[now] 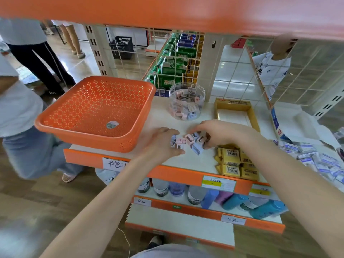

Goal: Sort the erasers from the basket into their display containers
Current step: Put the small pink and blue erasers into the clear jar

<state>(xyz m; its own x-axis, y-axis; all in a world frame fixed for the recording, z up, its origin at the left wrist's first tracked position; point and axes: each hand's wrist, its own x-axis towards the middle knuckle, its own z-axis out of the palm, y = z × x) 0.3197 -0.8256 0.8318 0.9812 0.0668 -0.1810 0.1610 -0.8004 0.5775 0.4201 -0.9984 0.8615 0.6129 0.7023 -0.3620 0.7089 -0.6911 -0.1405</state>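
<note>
A small heap of pink and pale blue erasers lies on the white shelf, right of the orange perforated basket, which holds only a sticker. My left hand curls round the heap's left side, fingers on the erasers. My right hand cups the right side, its fingers curled over several pieces. Behind the heap stands a clear round jar, partly filled with the same erasers. An open yellow cardboard box with nothing in it sits behind my right hand.
Yellow packaged erasers are stacked at the shelf's front right. White and blue packets are scattered further right by a white box. A wire grid backs the shelf. Bottles stand on the lower shelf. People stand at left.
</note>
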